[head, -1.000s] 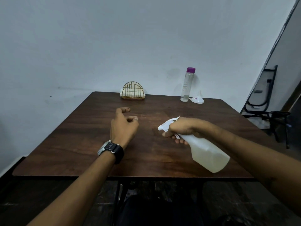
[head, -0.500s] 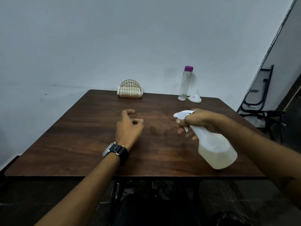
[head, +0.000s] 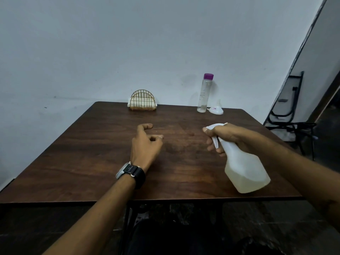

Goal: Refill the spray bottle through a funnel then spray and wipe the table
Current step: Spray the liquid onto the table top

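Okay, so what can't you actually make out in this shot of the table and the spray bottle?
- Head view: the spray bottle's nozzle and trigger are mostly covered by the right hand.
- Any spray mist or wet patch on the table is too faint to tell.
- The pink label on the funnel is too small to read.
- The chair is cut off by the right edge.

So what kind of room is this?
Probably a plain dining corner at home: a wooden table against a bare wall, a napkin holder, a water bottle, and a folded chair nearby.
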A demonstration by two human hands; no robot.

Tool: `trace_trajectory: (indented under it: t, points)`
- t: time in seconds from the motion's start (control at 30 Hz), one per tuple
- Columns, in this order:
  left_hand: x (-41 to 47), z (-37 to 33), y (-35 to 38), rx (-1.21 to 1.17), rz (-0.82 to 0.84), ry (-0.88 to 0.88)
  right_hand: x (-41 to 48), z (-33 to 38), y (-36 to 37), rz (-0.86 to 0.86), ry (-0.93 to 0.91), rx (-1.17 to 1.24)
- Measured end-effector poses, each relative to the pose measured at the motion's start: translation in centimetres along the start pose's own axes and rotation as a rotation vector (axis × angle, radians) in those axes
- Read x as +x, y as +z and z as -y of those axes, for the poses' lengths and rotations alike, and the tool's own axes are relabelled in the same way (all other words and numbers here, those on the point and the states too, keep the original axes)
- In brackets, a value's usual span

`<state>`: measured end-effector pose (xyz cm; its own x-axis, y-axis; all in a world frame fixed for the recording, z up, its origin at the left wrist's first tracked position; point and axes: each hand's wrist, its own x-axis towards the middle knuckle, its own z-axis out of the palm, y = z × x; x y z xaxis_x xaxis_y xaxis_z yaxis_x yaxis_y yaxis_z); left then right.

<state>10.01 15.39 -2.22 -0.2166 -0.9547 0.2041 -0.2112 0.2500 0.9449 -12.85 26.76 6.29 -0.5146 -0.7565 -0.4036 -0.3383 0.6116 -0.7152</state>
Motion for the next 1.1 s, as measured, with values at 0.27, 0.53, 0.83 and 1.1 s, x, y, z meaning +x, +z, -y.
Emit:
trace_trajectory:
  t: [0.27, 0.53, 0.83, 1.1]
  points:
    - [-0.5, -0.1, 1.0, -0.026, 0.047, -0.014, -0.5, -1.6, -1.5, -0.108, 0.003, 0.094]
    - [-0.6, -0.4, 1.5, -0.041, 0.047, -0.016, -1.5, -1.5, -2.3, -0.025, 0.002, 0.008]
    - [-1.4, -1.1, 0.0, 0.010, -0.001, 0.009, -2.2, 0.7, 3.8, 0.119, -0.060, -0.182]
    - [-0.4, -0.6, -0.3, -0.007, -0.009, -0.003, -2.3, 2.4, 2.9, 0.074, -0.216, 0.062]
